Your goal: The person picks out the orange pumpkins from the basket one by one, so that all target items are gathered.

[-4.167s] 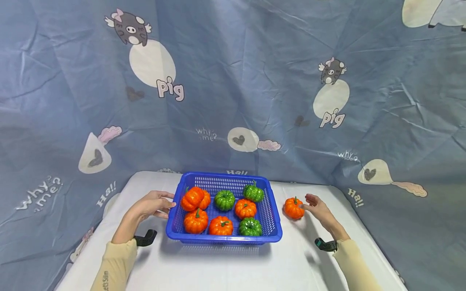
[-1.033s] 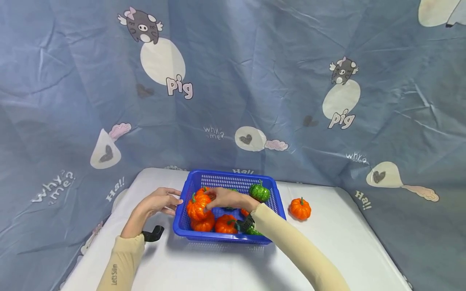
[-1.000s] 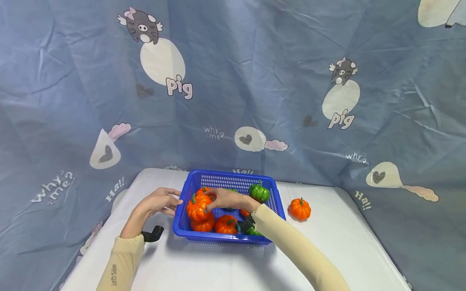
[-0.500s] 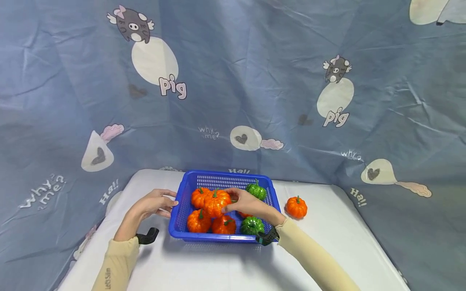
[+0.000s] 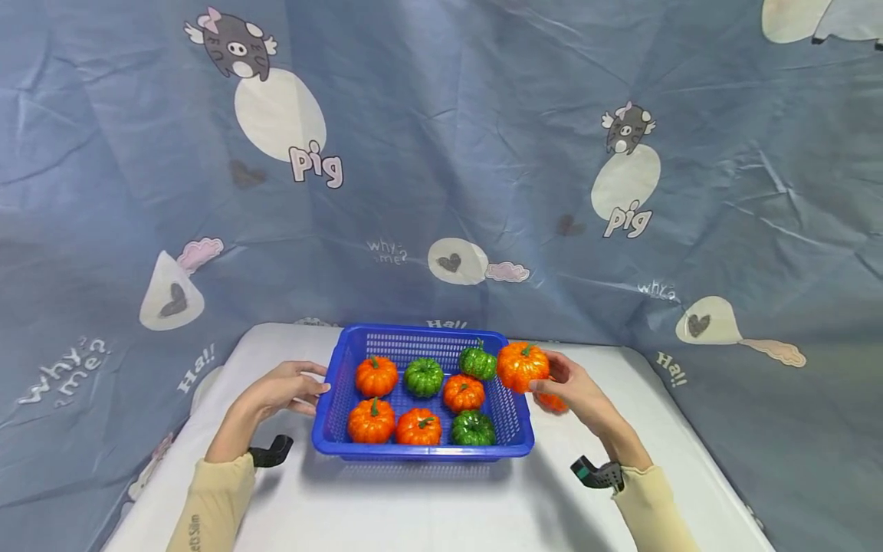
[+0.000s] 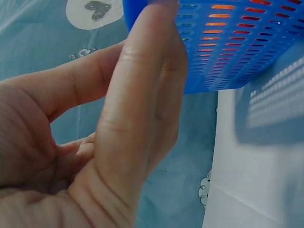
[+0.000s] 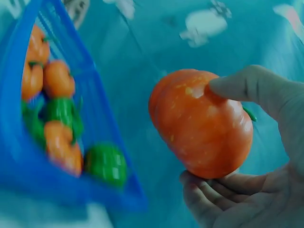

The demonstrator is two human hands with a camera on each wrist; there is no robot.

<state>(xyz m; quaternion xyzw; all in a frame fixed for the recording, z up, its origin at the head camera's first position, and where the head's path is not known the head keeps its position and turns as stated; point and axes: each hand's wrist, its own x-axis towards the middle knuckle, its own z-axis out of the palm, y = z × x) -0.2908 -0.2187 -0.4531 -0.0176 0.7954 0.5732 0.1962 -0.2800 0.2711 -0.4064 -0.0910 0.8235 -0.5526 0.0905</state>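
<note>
My right hand (image 5: pixel 579 395) holds an orange mini pumpkin (image 5: pixel 522 366) with a green stem, raised at the right rim of the blue plastic basket (image 5: pixel 428 452). In the right wrist view the thumb presses one side of the pumpkin (image 7: pixel 199 126) and the fingers support it from below. Fingertips of my left hand (image 5: pixel 279 391) touch the basket's left rim; in the left wrist view the tips are partly cut off at the basket wall (image 6: pixel 228 47). Inside the basket lie several orange pumpkins (image 5: pixel 371 422) and three green ones (image 5: pixel 424 378).
Another orange pumpkin (image 5: pixel 552 402) lies on the white table (image 5: pixel 290 506) right of the basket, partly hidden behind my right hand and the held pumpkin. A blue printed cloth (image 5: pixel 386 153) hangs behind and around the table.
My right hand has lifted an orange pumpkin from the basket's left part and carried it rightward to above the right rim. The left hand has stayed at the left rim.
</note>
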